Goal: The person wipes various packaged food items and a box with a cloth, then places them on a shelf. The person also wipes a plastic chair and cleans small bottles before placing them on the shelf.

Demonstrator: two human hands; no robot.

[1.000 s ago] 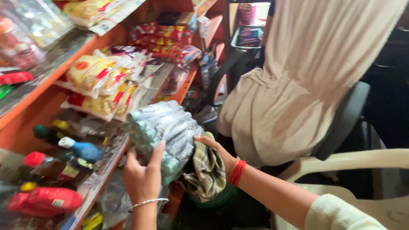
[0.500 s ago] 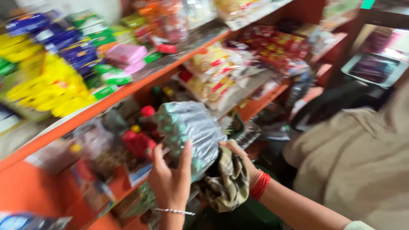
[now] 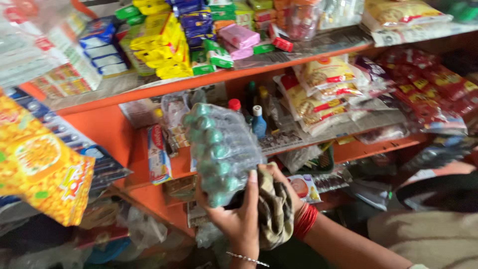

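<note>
Since earlier frame: pack (image 3: 221,149) lifted higher against orange shelf (image 3: 219,77), view swung left, seated person now only at right edge. Left hand (image 3: 238,216) under pack's lower end, fingers (image 3: 252,192) curled up, grasping it. Right hand (image 3: 284,192) just right of pack, fingers clenched on checked cloth (image 3: 274,209); red bangles (image 3: 304,221) on wrist. Pack: clear wrap of green-capped pieces, upright, in front of bottles (image 3: 256,119). Yellow bag (image 3: 40,172) far left of pack.

Orange shelves (image 3: 209,79): upper shelf holds yellow packets (image 3: 162,50), pink soap bars (image 3: 239,36), blue boxes (image 3: 102,42); middle shelf right holds yellow snack bags (image 3: 318,94), red packets (image 3: 438,84), small bottles (image 3: 258,119).
</note>
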